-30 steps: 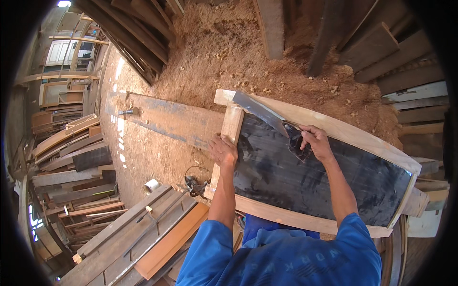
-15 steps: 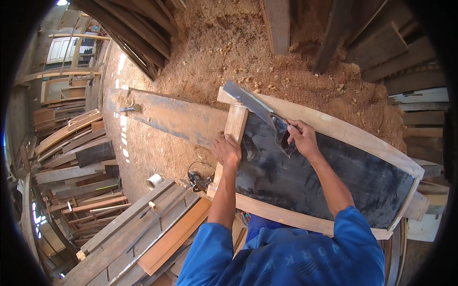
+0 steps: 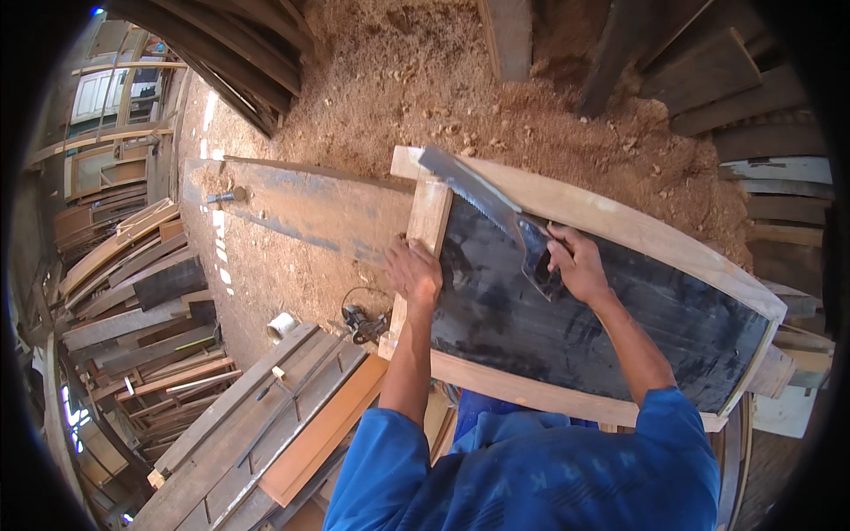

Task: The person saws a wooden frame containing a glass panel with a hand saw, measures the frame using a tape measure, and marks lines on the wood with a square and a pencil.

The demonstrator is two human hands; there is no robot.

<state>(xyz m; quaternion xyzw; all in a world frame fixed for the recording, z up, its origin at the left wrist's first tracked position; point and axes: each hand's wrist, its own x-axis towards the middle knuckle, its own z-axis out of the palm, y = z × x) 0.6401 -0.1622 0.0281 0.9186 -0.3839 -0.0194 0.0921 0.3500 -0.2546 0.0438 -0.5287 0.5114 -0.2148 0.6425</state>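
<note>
My right hand (image 3: 580,265) grips the dark handle of a handsaw (image 3: 474,196). The saw's toothed blade slants up and left, crossing the upper part of a pale wooden crosspiece (image 3: 430,212). My left hand (image 3: 413,273) is closed over that crosspiece lower down, fingers at its left edge. The crosspiece lies across the left end of a long wooden frame (image 3: 620,219) with curved sides, which surrounds a black panel (image 3: 611,310). Whether the teeth bite into the wood cannot be made out.
A weathered plank (image 3: 310,212) with a hammer (image 3: 226,196) on it reaches left over sawdust-covered ground. A corded power tool (image 3: 363,324) and a white cup-like container (image 3: 282,326) lie near stacked boards (image 3: 257,416). Upright timbers (image 3: 506,40) stand at the far side.
The saw and my right hand have drawn back to the right and slightly nearer relative to the frame. My left hand stays on the crosspiece. The whole view has shifted slightly.
</note>
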